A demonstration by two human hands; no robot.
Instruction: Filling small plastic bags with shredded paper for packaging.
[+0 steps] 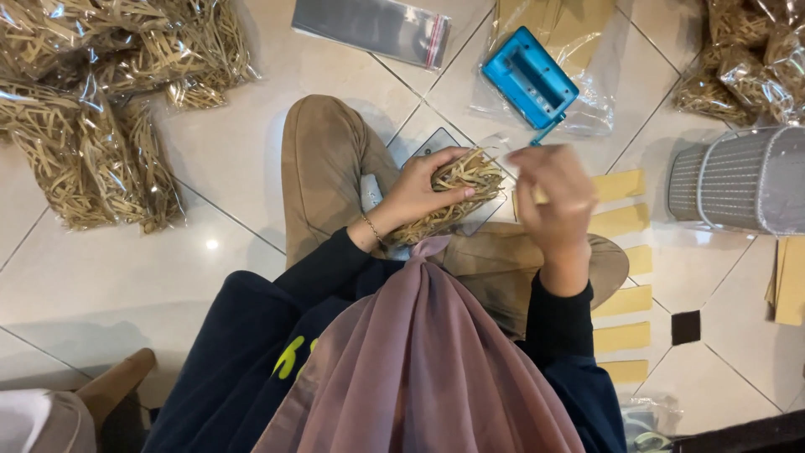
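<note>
Two hands raised: left hand [419,189] grips straw bundle [457,193]; right hand [553,201] curled, blurred.

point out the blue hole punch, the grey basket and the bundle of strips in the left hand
blue hole punch [528,77], head view, top face
grey basket [738,180], head view, ribbed side wall
bundle of strips [461,178], head view, upper middle
</note>
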